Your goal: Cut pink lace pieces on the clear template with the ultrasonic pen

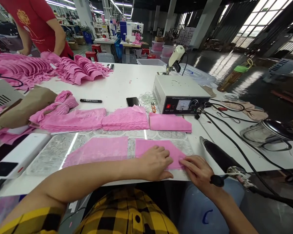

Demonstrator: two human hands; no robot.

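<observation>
A pink fabric panel [148,148] with a slanted right side lies flat before me, near the table's front edge. My left hand [157,162] rests on top of it, fingers loosely bent and thumb apart, pressing rather than gripping. At the panel's right corner, my right hand [197,170] pinches the edge between thumb and fingers. To the left lies a sheerer pink lace panel [107,148], partly behind my left forearm. Behind these are a stack of plain pink panels [169,123] and two piles of pink lace pieces, one in the middle [125,118] and one further left [75,120].
A control box [183,94] stands behind the stacks. A black handheld tool [222,156] with cables lies to the right, near a glass jug [263,135]. Small snips [153,107], a phone [132,101] and a marker [90,100] lie further back. A person in red [39,26] stands beyond pink garments.
</observation>
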